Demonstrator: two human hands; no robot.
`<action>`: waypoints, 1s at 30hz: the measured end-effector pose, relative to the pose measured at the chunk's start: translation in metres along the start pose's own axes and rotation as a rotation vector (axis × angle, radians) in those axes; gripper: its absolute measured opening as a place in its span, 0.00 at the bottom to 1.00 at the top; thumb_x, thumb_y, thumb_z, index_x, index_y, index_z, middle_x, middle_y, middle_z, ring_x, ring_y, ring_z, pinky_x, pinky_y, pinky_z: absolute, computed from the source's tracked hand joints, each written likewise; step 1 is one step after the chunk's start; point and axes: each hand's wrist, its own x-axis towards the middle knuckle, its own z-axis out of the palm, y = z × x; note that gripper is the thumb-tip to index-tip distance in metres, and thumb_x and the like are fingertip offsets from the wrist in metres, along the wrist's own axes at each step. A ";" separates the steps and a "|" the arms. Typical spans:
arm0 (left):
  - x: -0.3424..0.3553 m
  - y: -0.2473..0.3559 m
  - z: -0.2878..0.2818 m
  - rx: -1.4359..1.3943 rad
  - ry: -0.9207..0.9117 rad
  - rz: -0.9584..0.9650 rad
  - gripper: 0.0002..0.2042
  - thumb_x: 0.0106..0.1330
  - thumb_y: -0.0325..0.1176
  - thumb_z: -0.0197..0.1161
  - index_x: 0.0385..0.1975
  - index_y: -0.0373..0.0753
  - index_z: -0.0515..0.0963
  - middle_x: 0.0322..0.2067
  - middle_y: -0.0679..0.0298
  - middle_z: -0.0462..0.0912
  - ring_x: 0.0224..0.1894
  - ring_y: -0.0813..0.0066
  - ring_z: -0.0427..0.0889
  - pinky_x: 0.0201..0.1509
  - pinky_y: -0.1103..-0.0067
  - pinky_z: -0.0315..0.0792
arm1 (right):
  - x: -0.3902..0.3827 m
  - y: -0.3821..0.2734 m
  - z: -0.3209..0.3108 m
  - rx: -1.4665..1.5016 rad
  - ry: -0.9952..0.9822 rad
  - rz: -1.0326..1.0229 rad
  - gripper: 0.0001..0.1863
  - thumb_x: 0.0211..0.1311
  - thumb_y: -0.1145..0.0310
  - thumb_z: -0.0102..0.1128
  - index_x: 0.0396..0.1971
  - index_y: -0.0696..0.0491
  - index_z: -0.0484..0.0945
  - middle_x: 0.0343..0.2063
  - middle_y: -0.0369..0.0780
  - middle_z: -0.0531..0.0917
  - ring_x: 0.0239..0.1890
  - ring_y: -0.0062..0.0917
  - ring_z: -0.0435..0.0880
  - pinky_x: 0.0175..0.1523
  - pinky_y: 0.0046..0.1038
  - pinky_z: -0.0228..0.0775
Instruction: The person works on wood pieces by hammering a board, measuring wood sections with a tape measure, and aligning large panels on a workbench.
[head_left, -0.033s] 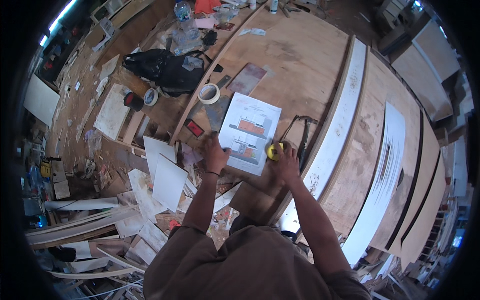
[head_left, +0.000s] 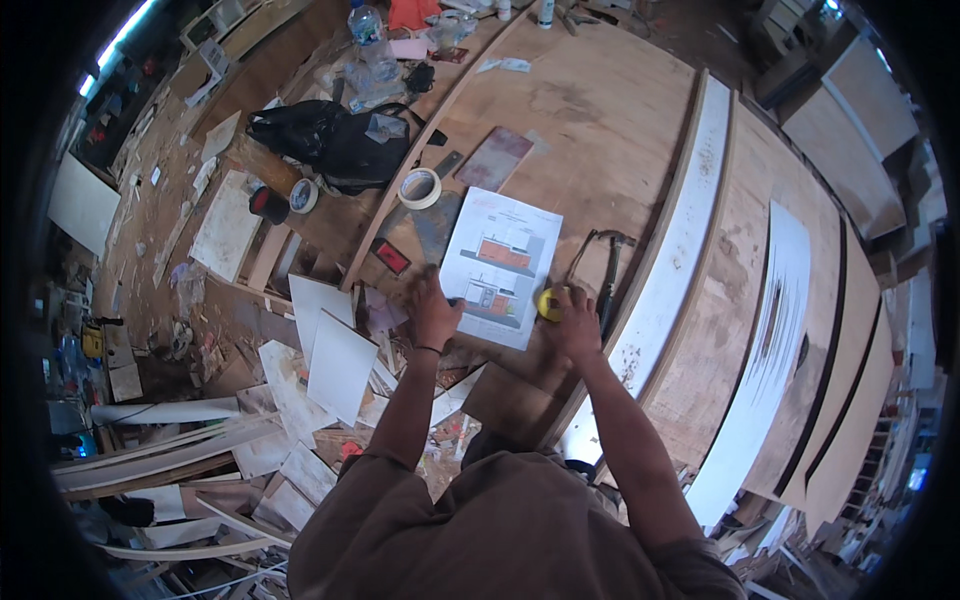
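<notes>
A white printed sheet with coloured drawings (head_left: 502,262) lies on the plywood bench (head_left: 600,110). My left hand (head_left: 434,314) rests flat at the sheet's lower left corner, fingers spread, holding nothing. At the sheet's lower right corner, my right hand (head_left: 574,322) grips a small yellow tape measure (head_left: 547,303). A hammer (head_left: 604,268) lies just right of the sheet, close to my right hand.
A roll of masking tape (head_left: 420,187) and a dark flat board (head_left: 494,158) lie beyond the sheet. A black bag (head_left: 330,140) sits at the bench's left edge. Long curved white strips (head_left: 680,240) run along the right. White panel offcuts (head_left: 335,360) litter the floor on the left.
</notes>
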 end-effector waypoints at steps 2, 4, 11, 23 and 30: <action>-0.019 0.003 -0.003 0.025 0.132 0.061 0.37 0.53 0.43 0.69 0.62 0.39 0.60 0.52 0.46 0.69 0.57 0.46 0.66 0.60 0.57 0.63 | -0.017 0.001 0.007 0.117 0.006 0.021 0.42 0.48 0.60 0.70 0.64 0.48 0.60 0.58 0.52 0.65 0.61 0.49 0.65 0.62 0.43 0.64; -0.039 0.013 -0.020 -0.185 0.068 0.129 0.34 0.58 0.44 0.67 0.61 0.38 0.61 0.51 0.49 0.70 0.55 0.51 0.70 0.60 0.61 0.65 | -0.051 -0.013 -0.009 0.194 -0.047 0.032 0.43 0.47 0.61 0.71 0.64 0.50 0.60 0.57 0.52 0.66 0.61 0.49 0.65 0.62 0.42 0.64; -0.160 0.083 -0.037 -0.863 -1.140 0.525 0.29 0.64 0.47 0.64 0.57 0.35 0.66 0.44 0.59 0.78 0.47 0.72 0.77 0.52 0.76 0.71 | -0.209 -0.038 -0.038 0.617 -0.041 -0.160 0.45 0.45 0.63 0.75 0.64 0.52 0.61 0.55 0.51 0.72 0.56 0.45 0.73 0.61 0.40 0.68; -0.178 0.125 -0.037 -0.707 -1.298 0.489 0.14 0.62 0.39 0.67 0.41 0.37 0.75 0.34 0.66 0.79 0.37 0.82 0.76 0.41 0.82 0.72 | -0.441 0.276 0.054 0.130 0.966 1.457 0.42 0.57 0.45 0.64 0.58 0.66 0.66 0.54 0.54 0.74 0.54 0.43 0.74 0.58 0.40 0.66; -0.197 0.105 -0.058 -0.619 -1.213 0.617 0.19 0.55 0.44 0.72 0.37 0.38 0.76 0.32 0.67 0.79 0.38 0.80 0.77 0.43 0.80 0.70 | -0.539 0.408 0.151 0.901 1.177 1.140 0.33 0.58 0.44 0.63 0.55 0.54 0.72 0.42 0.38 0.79 0.41 0.30 0.79 0.44 0.34 0.73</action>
